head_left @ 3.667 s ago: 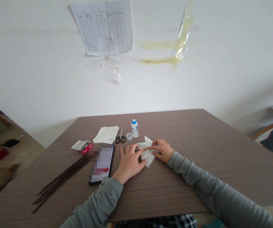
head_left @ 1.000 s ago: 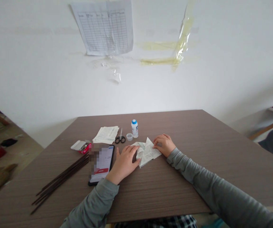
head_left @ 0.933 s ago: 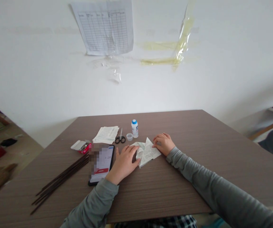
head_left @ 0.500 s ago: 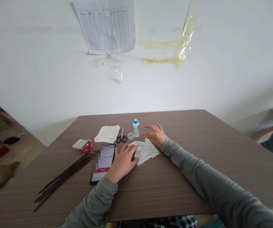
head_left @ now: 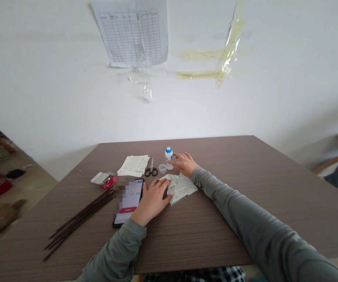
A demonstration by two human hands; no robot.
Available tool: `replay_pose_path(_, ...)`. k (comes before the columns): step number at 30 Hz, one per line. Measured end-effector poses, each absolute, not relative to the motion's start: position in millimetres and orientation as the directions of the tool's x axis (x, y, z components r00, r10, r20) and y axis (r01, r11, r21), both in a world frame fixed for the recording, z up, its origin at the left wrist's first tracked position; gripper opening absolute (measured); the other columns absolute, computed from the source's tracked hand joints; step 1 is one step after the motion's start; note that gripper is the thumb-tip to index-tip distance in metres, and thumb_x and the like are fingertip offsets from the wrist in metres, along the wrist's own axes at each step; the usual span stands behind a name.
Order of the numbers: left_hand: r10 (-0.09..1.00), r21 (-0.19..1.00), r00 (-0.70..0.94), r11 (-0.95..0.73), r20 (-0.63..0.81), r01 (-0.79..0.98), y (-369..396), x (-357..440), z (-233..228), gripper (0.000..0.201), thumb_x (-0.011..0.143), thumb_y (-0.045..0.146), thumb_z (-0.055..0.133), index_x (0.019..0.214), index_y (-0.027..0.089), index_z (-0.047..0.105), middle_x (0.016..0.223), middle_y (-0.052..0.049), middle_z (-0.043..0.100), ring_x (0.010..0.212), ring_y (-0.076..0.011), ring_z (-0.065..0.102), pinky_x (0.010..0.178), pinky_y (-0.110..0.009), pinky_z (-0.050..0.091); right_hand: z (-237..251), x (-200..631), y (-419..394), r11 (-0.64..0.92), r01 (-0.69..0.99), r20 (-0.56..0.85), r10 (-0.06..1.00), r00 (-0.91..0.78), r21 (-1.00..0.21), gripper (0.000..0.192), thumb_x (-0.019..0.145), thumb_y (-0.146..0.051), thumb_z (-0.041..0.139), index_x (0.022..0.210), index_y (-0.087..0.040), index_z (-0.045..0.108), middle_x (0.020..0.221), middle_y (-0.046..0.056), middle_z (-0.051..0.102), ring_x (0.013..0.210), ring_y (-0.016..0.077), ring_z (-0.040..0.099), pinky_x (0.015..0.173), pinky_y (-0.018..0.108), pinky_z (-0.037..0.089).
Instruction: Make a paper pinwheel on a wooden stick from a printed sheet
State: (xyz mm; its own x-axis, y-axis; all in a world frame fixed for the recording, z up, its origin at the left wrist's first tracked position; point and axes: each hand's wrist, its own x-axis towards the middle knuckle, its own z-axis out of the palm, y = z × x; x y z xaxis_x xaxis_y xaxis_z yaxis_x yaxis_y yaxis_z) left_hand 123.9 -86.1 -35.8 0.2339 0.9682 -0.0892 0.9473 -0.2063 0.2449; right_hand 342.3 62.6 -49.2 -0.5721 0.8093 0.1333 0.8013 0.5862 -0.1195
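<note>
Printed paper [head_left: 182,189], folded into pointed shapes, lies on the table in front of me. My left hand [head_left: 155,197] rests on its left edge, fingers spread and thumb apart, partly covering it. A small white glue-like bottle [head_left: 169,158] with a blue top stands upright behind the paper. My right hand [head_left: 186,164] reaches to the bottle's right side with fingers stretched out; the fingertips are at the bottle, but I cannot tell whether they touch. Just left of the bottle sits a small clear cap [head_left: 162,169].
Black-handled scissors [head_left: 151,169] and a stack of printed paper [head_left: 133,165] lie behind my left hand. A phone [head_left: 128,203] showing a timer is beside my left wrist. Farther left are a small red-and-white box [head_left: 106,179] and several thin dark sticks [head_left: 79,221].
My right hand has moved left, from beside the bottle to the bottle itself. My left hand stays on the folded paper.
</note>
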Motion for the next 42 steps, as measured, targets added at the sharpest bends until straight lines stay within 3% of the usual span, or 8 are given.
replay_pose_path(9, 0.969, 0.264, 0.241, -0.217, -0.06, 0.94, -85, 122, -39, 0.065, 0.121, 0.028, 0.07, 0.185, 0.034, 0.074, 0.199, -0.016, 0.068, 0.192, -0.0502, 0.053, 0.156, -0.094, 0.036, -59, 334, 71, 0.587, 0.794, 0.199, 0.807, -0.557, -0.158, 0.078, 0.123, -0.009, 0.058, 0.187, -0.051, 0.074, 0.19, 0.013, 0.072, 0.173, 0.0358, 0.066, 0.156, 0.077, 0.039)
replay_pose_path(14, 0.968, 0.262, 0.249, -0.229, -0.046, 0.938, -84, 121, -42, 0.064, 0.12, 0.028, 0.069, 0.184, 0.033, 0.074, 0.198, -0.016, 0.069, 0.191, -0.0495, 0.054, 0.155, -0.092, 0.039, -59, 341, 69, 0.588, 0.783, 0.209, 0.807, -0.552, -0.202, 0.084, 0.12, -0.006, 0.055, 0.188, -0.053, 0.073, 0.19, 0.012, 0.071, 0.169, 0.034, 0.069, 0.157, 0.08, 0.035)
replay_pose_path(25, 0.965, 0.283, 0.262, -0.249, -0.011, 0.926, -85, 121, -46, 0.062, 0.119, 0.027, 0.073, 0.18, 0.034, 0.078, 0.196, -0.016, 0.071, 0.19, -0.047, 0.057, 0.156, -0.088, 0.039, -78, 409, 56, 0.547, 0.803, 0.361, 0.817, -0.45, -0.236, 0.091, 0.11, 0.0, 0.058, 0.183, -0.051, 0.079, 0.18, 0.012, 0.079, 0.159, 0.0363, 0.076, 0.153, 0.084, 0.039)
replay_pose_path(32, 0.963, 0.306, 0.266, -0.243, -0.034, 0.92, -86, 128, -44, 0.062, 0.12, 0.027, 0.072, 0.182, 0.034, 0.076, 0.198, -0.017, 0.069, 0.19, -0.0456, 0.057, 0.158, -0.091, 0.033, -96, 455, 41, 0.51, 0.825, 0.38, 0.833, -0.403, -0.242, 0.084, 0.112, -0.004, 0.052, 0.175, -0.049, 0.086, 0.176, 0.013, 0.082, 0.159, 0.0358, 0.078, 0.151, 0.084, 0.042)
replay_pose_path(42, 0.961, 0.322, 0.274, -0.255, -0.017, 0.912, -85, 131, -50, 0.06, 0.121, 0.028, 0.073, 0.181, 0.035, 0.076, 0.196, -0.017, 0.071, 0.189, -0.0454, 0.058, 0.158, -0.092, 0.033, -104, 460, 35, 0.516, 0.825, 0.394, 0.824, -0.406, -0.23, 0.078, 0.113, -0.007, 0.058, 0.171, -0.051, 0.088, 0.17, 0.012, 0.086, 0.156, 0.0357, 0.08, 0.15, 0.086, 0.042)
